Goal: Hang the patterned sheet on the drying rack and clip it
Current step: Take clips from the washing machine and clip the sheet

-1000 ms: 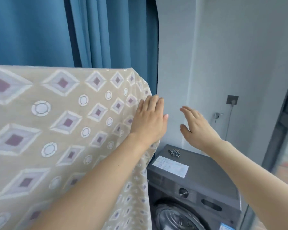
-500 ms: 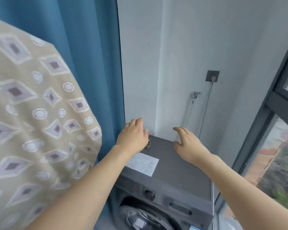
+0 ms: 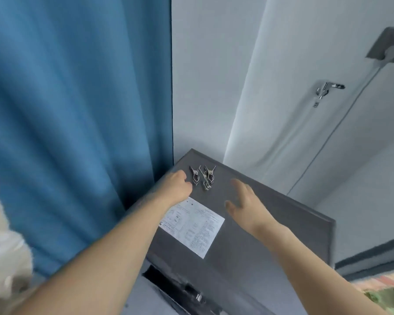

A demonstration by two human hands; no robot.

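Clips (image 3: 203,177) on the washer (image 3: 271,223), left hand (image 3: 175,185) arriving.
Fingers curled, empty; right hand (image 3: 243,205) spread: pinch one clip by its handles.

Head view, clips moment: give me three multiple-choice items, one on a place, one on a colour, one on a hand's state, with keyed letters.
1. Where do the metal clips lie?
A. on the grey washing machine top
B. on the floor
C. hooked on the curtain

2. What colour is the curtain?
A. white
B. blue
C. red

3. How is the right hand?
A. gripping a clip
B. pressed flat on the paper sheet
C. open, fingers spread, holding nothing

Key:
1 A, the clips sit in a small pile near the back left corner of the machine top, beyond the white instruction sheet.
2 B, blue folds fill the left of the view.
3 C, its fingers are spread right of the clips, touching none; the left hand is next to the pile.
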